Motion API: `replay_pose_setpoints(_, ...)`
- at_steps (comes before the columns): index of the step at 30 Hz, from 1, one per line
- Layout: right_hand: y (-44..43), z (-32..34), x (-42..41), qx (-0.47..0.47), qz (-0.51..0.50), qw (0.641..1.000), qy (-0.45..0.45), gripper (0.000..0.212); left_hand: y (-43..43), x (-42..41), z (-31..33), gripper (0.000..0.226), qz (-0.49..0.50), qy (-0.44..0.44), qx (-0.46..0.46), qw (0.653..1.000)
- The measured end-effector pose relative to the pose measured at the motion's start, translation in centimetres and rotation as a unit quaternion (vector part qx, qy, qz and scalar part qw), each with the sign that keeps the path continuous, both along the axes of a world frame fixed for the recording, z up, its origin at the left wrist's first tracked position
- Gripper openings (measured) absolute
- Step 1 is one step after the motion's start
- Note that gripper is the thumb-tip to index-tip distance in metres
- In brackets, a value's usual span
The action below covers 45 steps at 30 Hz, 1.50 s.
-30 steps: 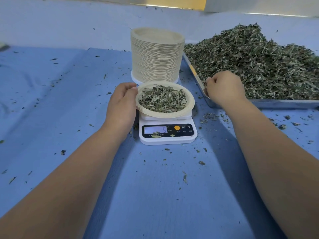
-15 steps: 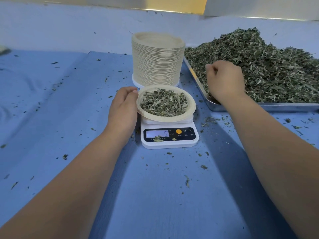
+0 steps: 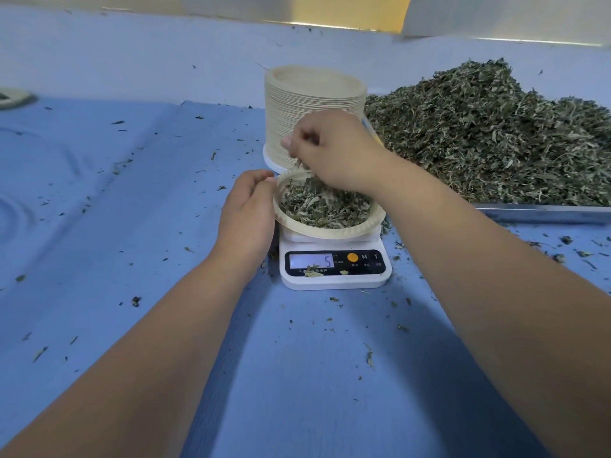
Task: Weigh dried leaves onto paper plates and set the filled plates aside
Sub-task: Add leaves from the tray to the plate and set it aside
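A blue cloth covers the surface (image 3: 99,226), creased into ripples toward the left and littered all over with crumbs (image 3: 135,300) of dry leaf. At the back the cloth meets a pale wall (image 3: 132,54), and above that run a yellow panel (image 3: 350,8) and a white one (image 3: 496,14).

A white digital scale (image 3: 334,276) stands near the middle of the surface, and its lit display reads 5. The paper plate (image 3: 330,230) sits on the scale, slightly tilted and overhanging the platform, and holds a shallow bed of dried leaves (image 3: 324,208).

The left grip (image 3: 248,209) lies just beside the plate, with its curled fingers touching the left rim. I cannot tell whether they pinch the rim or only rest against it. The right grip (image 3: 334,150) hangs above the far side of the plate, its fingers bunched together and pinching a few leaf bits (image 3: 298,164) that dangle beneath them. It is blurred.

Directly behind the scale rises a tall stack of plates (image 3: 314,104). To the right of it a metal tray (image 3: 542,213) carries a large leaf heap (image 3: 489,133), piled well above the tray's rim. At the far left edge another plate (image 3: 13,97) is only partly in view.
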State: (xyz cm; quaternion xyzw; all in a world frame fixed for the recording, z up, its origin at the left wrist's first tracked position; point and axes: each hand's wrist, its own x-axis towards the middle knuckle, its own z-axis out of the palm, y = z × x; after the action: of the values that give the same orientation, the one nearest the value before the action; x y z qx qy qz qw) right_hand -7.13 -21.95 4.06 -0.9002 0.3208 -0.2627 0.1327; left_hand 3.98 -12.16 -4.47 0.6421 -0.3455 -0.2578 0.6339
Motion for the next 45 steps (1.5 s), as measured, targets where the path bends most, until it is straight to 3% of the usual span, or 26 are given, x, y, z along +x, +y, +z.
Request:
replay_pose_setpoints(3,-0.1,-0.3,0.0,0.019,0.032,0.999,0.018,0.025,-0.1,0.2,-0.1,0.017,-0.006,-0.010,-0.004,1.000)
replay_pose_setpoints(10,-0.6,-0.5,-1.3,0.118,0.031,0.982,-0.142,0.012,-0.3,0.3,-0.2,0.019,-0.004,-0.015,-0.008,1.000)
replay_pose_setpoints(15,-1.4,-0.8,-2.6,0.121,-0.017,0.953,-0.278,0.015,-0.3,0.3,-0.3,0.019,-0.009,-0.021,-0.006,1.000)
replay_pose_setpoints(18,-2.2,-1.2,-3.5,0.122,-0.066,0.942,-0.307,0.023,-0.3,0.4,-0.3,0.019,-0.009,-0.020,-0.006,1.000)
replay_pose_setpoints(23,-4.5,-2.2,-7.1,0.035,-0.187,0.951,-0.242,0.021,-0.3,0.2,-0.3,0.019,-0.007,-0.016,-0.004,1.000)
replay_pose_setpoints(28,-4.8,-3.8,-11.0,-0.017,-0.283,0.959,-0.006,0.034,-0.3,0.2,-0.2,0.019,-0.006,-0.008,-0.001,1.000)
replay_pose_setpoints(30,-4.0,-4.5,-11.6,-0.027,-0.273,0.961,0.033,0.032,-0.2,0.2,-0.2,0.019,-0.007,-0.013,-0.001,1.000)
replay_pose_setpoints(35,-0.2,-5.0,-12.9,-0.169,-0.168,0.971,0.012,0.017,-0.2,0.3,-0.3,0.019,-0.008,-0.015,0.001,1.000)
replay_pose_setpoints(39,2.7,-6.6,-14.2,-0.101,-0.147,0.984,0.030,0.010,-0.3,0.3,-0.3,0.018,-0.008,-0.024,0.005,1.000)
replay_pose_setpoints(43,3.0,-8.3,-13.9,0.012,-0.122,0.989,0.076,0.044,-0.3,0.1,-0.3,0.018,-0.007,-0.016,0.006,1.000)
replay_pose_setpoints(45,2.6,-8.4,-13.2,0.039,-0.106,0.991,0.078,0.045,-0.2,0.2,0.0,0.019,-0.004,-0.001,0.004,1.000)
